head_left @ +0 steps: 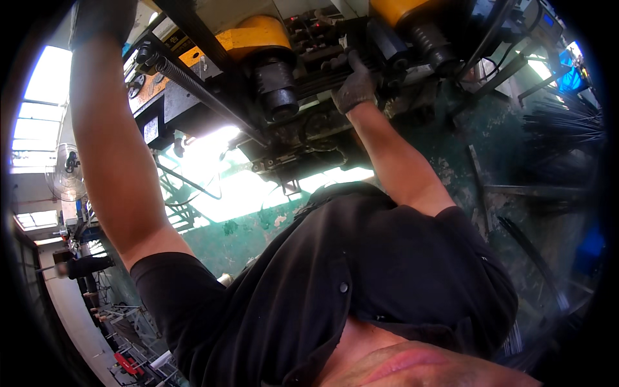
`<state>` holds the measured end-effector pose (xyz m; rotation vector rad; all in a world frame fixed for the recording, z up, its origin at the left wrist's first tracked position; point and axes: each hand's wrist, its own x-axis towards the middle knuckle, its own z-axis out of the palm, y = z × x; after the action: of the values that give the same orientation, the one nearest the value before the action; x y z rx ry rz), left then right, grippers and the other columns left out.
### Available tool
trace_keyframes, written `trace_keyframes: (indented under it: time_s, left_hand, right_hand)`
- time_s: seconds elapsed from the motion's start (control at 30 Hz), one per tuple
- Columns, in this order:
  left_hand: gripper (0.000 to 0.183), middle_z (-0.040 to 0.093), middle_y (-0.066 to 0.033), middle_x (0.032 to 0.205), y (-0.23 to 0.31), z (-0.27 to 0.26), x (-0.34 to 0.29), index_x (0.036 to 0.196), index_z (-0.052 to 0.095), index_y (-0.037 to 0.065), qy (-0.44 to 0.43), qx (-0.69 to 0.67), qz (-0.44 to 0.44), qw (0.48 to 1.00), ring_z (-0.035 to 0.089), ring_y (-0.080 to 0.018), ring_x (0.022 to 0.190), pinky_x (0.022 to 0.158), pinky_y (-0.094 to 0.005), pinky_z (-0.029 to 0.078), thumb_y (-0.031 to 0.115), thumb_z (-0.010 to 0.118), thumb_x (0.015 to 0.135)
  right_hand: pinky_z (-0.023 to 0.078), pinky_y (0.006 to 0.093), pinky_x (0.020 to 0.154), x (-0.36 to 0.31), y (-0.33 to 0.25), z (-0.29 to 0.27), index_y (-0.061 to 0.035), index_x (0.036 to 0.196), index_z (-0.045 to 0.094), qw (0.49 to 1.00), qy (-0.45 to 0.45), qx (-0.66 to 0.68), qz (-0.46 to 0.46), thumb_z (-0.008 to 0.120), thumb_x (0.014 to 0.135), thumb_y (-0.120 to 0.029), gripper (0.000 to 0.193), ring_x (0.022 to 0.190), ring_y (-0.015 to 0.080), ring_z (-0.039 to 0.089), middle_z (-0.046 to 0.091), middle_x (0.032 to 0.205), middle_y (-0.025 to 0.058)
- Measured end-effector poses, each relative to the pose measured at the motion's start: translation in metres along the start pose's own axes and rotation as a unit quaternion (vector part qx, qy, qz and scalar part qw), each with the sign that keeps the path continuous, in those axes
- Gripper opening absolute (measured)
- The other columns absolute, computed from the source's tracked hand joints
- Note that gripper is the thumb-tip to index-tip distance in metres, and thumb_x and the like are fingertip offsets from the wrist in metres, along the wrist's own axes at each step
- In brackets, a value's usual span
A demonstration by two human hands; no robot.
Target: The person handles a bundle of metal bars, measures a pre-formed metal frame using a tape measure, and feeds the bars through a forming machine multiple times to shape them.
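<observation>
My right hand (pixel 356 87), in a dark grey glove, reaches into a machine between two cylindrical units. Its fingers look curled at a dark bar-like part, with the thumb pointing up; what they grip is too dark to make out. A small pale piece (pixel 343 42) shows just beyond the thumb. On either side stand the left yellow housing (pixel 261 35) and the right yellow housing (pixel 403 9), each with a black ribbed cylinder below. My left hand (pixel 103 22), also gloved, is raised at the top left edge beside a dark machine bar (pixel 193 29); its fingers are cut off and blurred.
A coiled spring (pixel 184 80) runs along a slanting rod left of the machine. Bundles of thin dark rods (pixel 567 122) lie at the right, with long metal strips (pixel 532 258) on the green floor (pixel 258 229). A standing fan (pixel 66 171) and another person (pixel 87 266) are at the far left.
</observation>
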<state>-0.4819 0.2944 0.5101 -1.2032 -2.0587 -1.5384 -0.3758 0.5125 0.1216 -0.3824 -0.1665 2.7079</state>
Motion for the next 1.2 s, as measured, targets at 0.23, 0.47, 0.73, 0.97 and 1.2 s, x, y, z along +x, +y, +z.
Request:
trace_keyframes:
  time_s: [0.23, 0.47, 0.73, 0.97, 1.2]
  left_hand:
    - [0.033, 0.078, -0.0103, 0.107, 0.000, -0.032, -0.033, 0.127, 0.072, 0.002, -0.037, 0.167, -0.164, 0.971, 0.074, -0.0211, 0.097, 0.091, -0.0308, 0.054, 0.021, 0.069, 0.101]
    - [0.034, 0.080, -0.0128, 0.111, -0.013, -0.034, -0.044, 0.128, 0.074, 0.000, -0.100, 0.096, -0.195, 0.971, 0.075, -0.0205, 0.106, 0.100, -0.0292, 0.053, 0.018, 0.068, 0.100]
    - [0.036, 0.079, -0.0164, 0.113, -0.008, -0.034, -0.044, 0.131, 0.069, -0.004, -0.102, 0.073, -0.209, 0.970, 0.075, -0.0235, 0.108, 0.099, -0.0316, 0.055, 0.015, 0.067, 0.100]
    - [0.050, 0.077, -0.0178, 0.120, -0.001, -0.027, -0.051, 0.144, 0.056, -0.008, -0.059, 0.093, -0.221, 0.969, 0.074, -0.0260, 0.113, 0.105, -0.0339, 0.055, 0.013, 0.069, 0.099]
    - [0.056, 0.076, -0.0170, 0.125, 0.011, -0.023, -0.054, 0.147, 0.053, -0.007, -0.062, 0.210, -0.256, 0.942, 0.072, -0.0252, 0.121, 0.108, -0.0345, 0.054, 0.018, 0.070, 0.100]
  right_hand:
    - [0.060, 0.0471, 0.091, 0.004, 0.003, -0.026, -0.0081, 0.112, 0.065, 0.998, 0.025, -0.060, -0.013, 0.063, 0.108, -0.022, 0.015, 0.087, 0.0242, 0.070, 0.067, 0.089, 0.0054]
    - [0.060, 0.0474, 0.097, 0.025, 0.000, -0.063, -0.0101, 0.116, 0.067, 0.993, 0.018, -0.107, -0.037, 0.066, 0.107, -0.023, 0.015, 0.095, 0.0256, 0.072, 0.071, 0.097, 0.0059]
    - [0.055, 0.0395, 0.100, 0.013, -0.005, -0.058, -0.0115, 0.122, 0.067, 0.991, -0.011, -0.132, 0.000, 0.066, 0.108, -0.026, 0.020, 0.101, 0.0200, 0.073, 0.074, 0.107, 0.0039]
    - [0.051, 0.0322, 0.103, 0.019, -0.004, -0.065, -0.0138, 0.130, 0.067, 0.985, 0.051, -0.160, 0.035, 0.063, 0.110, -0.032, 0.027, 0.113, 0.0140, 0.070, 0.074, 0.116, 0.0000]
    - [0.057, 0.0358, 0.075, 0.007, -0.003, -0.056, -0.0026, 0.112, 0.072, 0.958, 0.016, -0.264, -0.109, 0.079, 0.097, -0.029, 0.031, 0.083, 0.0183, 0.074, 0.077, 0.100, 0.0071]
